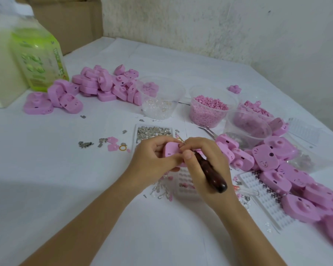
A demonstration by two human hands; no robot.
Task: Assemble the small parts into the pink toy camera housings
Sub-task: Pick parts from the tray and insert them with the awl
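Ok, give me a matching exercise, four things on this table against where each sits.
1 dark wooden-handled tool
2 green-labelled plastic jug
3 small yellow ring
4 clear cup of pink pellets

A far left of table
B left of the left hand
C far side, right of centre
D in the right hand

Pairs: 1-D, 2-A, 3-B, 4-C

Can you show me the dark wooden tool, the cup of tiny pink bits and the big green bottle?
Dark brown wooden-handled tool (212, 175): head view, middle of handle.
Clear plastic cup of tiny pink bits (204, 117): head view, front wall.
Big green-labelled plastic bottle (38, 60): head view, label.
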